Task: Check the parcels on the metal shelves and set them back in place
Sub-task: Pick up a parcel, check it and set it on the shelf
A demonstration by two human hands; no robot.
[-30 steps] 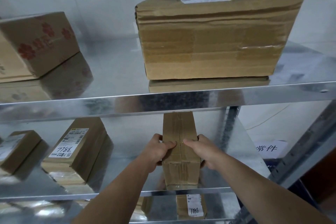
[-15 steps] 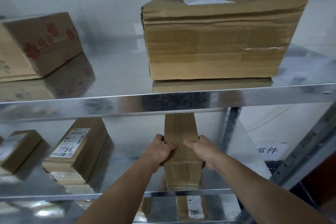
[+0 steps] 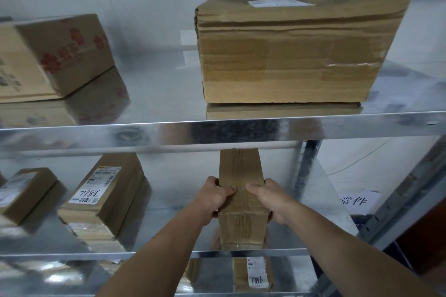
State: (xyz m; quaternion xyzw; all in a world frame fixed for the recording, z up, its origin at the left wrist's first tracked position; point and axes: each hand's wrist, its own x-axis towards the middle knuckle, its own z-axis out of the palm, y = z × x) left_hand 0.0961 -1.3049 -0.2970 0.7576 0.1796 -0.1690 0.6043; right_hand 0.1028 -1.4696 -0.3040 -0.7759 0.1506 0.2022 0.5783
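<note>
Gripping the narrow parcel [image 3: 241, 190] from both sides, hands, left [image 3: 213, 198] and right [image 3: 270, 198], thumbs on top.

A parcel storeroom or courier pickup point: tiers of shiny metal shelves [image 3: 241, 131] on a slotted upright [image 3: 410, 190] carry taped cardboard boxes set well apart. The labelled parcel [image 3: 101, 190] at lower left bears a printed shipping label with a handwritten number, and so does the bottom parcel [image 3: 255, 275]. A paper sign [image 3: 354, 201] with Chinese characters shows at lower right.
</note>
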